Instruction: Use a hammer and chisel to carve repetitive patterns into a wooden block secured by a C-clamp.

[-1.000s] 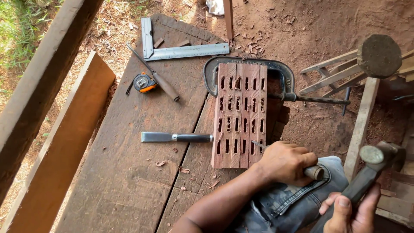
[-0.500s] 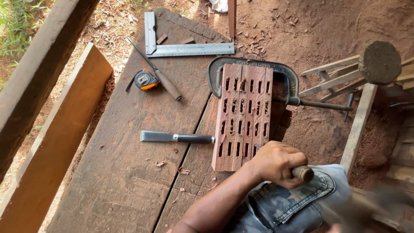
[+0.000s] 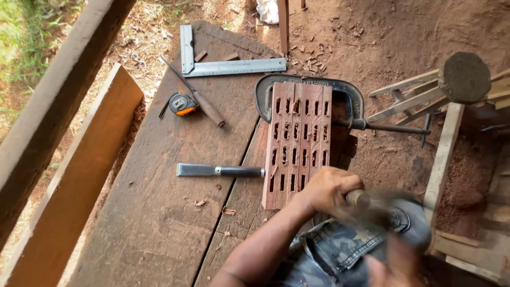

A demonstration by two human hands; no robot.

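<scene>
Several reddish wooden strips (image 3: 297, 141) with rows of mortise slots lie side by side on a dark plank bench (image 3: 159, 223), squeezed together by a grey C-clamp (image 3: 309, 85). My left hand (image 3: 328, 188) is at the near end of the strips, closed around a tool with a wooden handle (image 3: 359, 198), probably a chisel. Its blade is hidden by my hand. My right hand (image 3: 393, 263) is a blur at the bottom right, gripping a hammer (image 3: 390, 210) that is also blurred, close to the handle's butt.
On the bench lie a second chisel (image 3: 220, 171), an orange and black tape measure (image 3: 181, 103), a wooden-handled tool (image 3: 199, 101) and a steel try square (image 3: 228, 66). Long timbers (image 3: 79, 175) flank the left. A wooden frame (image 3: 446, 143) stands on the right, on red dirt.
My right hand has swung the hammer from a raised position at the right down towards the handle in my left hand. It is now a blur. My left hand has stayed in place.
</scene>
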